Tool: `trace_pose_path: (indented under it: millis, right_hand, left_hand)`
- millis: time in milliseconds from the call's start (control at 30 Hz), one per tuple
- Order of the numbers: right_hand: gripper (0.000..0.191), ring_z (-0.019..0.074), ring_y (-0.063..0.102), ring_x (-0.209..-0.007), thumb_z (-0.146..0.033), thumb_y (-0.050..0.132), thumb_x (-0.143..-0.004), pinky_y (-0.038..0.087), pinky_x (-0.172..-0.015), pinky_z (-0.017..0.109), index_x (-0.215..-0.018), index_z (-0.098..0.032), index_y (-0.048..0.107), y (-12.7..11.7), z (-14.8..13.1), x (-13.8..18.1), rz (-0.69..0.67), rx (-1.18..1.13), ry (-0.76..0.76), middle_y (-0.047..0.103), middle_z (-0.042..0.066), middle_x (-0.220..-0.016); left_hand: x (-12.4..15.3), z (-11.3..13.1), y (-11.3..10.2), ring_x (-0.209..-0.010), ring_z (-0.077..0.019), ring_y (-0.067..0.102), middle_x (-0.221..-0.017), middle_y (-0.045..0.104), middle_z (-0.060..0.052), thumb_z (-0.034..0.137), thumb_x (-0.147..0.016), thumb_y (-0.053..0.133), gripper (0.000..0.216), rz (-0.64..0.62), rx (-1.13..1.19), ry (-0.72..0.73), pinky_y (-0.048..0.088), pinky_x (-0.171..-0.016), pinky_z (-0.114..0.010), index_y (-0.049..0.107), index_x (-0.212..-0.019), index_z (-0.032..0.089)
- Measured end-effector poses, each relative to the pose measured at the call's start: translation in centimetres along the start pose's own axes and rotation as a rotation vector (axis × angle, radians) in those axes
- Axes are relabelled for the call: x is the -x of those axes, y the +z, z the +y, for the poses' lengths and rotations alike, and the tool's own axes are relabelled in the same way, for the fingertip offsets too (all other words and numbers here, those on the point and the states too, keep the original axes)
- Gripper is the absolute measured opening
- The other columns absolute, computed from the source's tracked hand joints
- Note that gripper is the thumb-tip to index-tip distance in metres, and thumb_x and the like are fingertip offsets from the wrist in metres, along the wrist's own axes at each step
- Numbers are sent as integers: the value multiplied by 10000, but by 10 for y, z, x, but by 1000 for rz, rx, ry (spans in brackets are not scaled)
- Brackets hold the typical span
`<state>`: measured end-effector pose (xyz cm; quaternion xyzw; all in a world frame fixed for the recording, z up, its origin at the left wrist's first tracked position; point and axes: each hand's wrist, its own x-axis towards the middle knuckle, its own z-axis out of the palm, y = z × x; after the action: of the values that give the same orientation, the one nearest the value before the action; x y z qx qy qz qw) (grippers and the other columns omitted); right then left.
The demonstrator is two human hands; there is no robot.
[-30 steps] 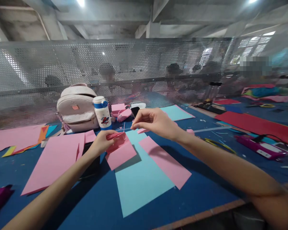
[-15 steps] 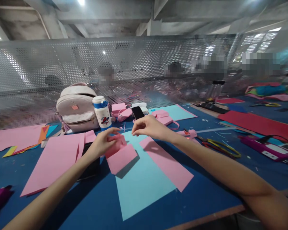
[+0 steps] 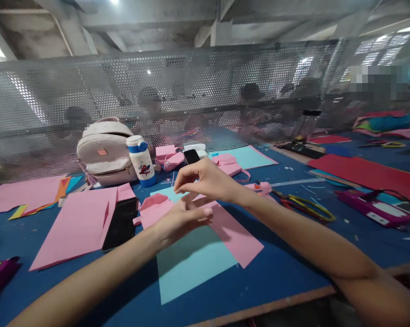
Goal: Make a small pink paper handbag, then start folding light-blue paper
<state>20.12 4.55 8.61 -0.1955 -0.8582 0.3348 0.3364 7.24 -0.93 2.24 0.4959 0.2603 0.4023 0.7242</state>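
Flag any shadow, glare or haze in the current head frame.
Head view: shadows darken parts of the pink strip and light-blue sheet near the left hand; head view: a ceiling light glares white at the top edge; head view: the scene behind the perforated screen looks hazy, with pixelated patches.

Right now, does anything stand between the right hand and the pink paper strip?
Partly: the left hand is just below the right hand in the view and overlaps the far end of the pink paper strip. Nothing visible covers its near end.
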Motion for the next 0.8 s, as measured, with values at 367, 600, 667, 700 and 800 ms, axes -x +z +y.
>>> trace_pose_path:
  millis: [367, 600, 667, 700, 800]
  right_hand:
    - [40, 136, 662, -692, -129, 713, -766, 511, -648, 248, -748, -157, 736, -16, 7, 15, 131, -31, 19, 725, 9, -722]
    - [105, 137, 660, -699, -247, 795, -740, 526, -691, 273, -753, -160, 737, -32, 28, 52, 240, -180, 203, 719, 22, -722]
    - [146, 137, 664, -689, -274, 814, -716, 534, -690, 277, -741, -158, 729, -29, 35, 57, 238, -248, 274, 724, 26, -721]
    - [165, 139, 669, -683, -286, 818, -710, 538, -683, 278, -749, -155, 725, -27, 38, 58, 230, -283, 304, 728, 30, -720]
    - [274, 147, 686, -663, -313, 818, -712, 547, -657, 277, -903, -140, 727, -19, 46, 59, 180, -351, 376, 745, 42, -720]
  left_hand:
    - [-16, -5, 5, -663, -145, 602, -686, 670, -42, 514, -763, 787, 399, 149, -310, 190, 503, -694, -260, 755, -760, 115]
    - [1, 16, -31, -702, -166, 686, -731, 731, -65, 451, -732, 847, 369, 378, -264, 265, 566, -711, -273, 783, -869, 114]
    - [2, 18, -35, -713, -170, 698, -740, 741, -71, 437, -707, 868, 367, 422, -253, 277, 572, -710, -268, 786, -863, 116]
    - [1, 19, -36, -716, -171, 702, -744, 745, -73, 436, -699, 874, 366, 439, -249, 284, 575, -711, -267, 787, -856, 117]
    - [0, 18, -37, -726, -170, 707, -759, 754, -71, 438, -692, 878, 362, 470, -240, 308, 580, -721, -265, 787, -849, 125]
